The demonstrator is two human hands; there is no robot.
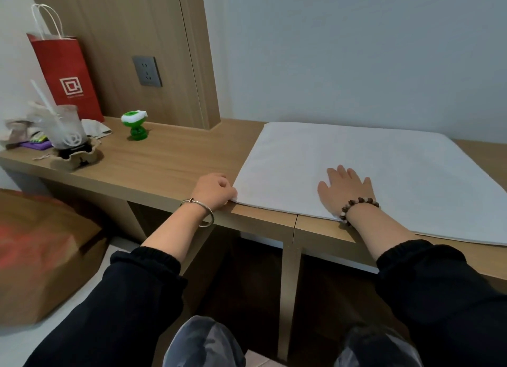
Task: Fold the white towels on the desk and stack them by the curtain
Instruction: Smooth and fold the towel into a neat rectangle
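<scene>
A white towel (397,169) lies spread flat on the right half of the wooden desk (164,163), reaching from the front edge to near the wall. My left hand (215,191) pinches the towel's near left corner at the desk's front edge, fingers curled. My right hand (345,191) presses flat on the towel near its front edge, fingers straight and spread. No curtain is in view.
On the desk's left end stand a red paper bag (68,78), a plastic cup with a straw (64,130) in a cardboard holder, and a small green toy (136,126). A wall socket (147,71) sits behind. A brown paper bag (41,257) stands on the floor at left.
</scene>
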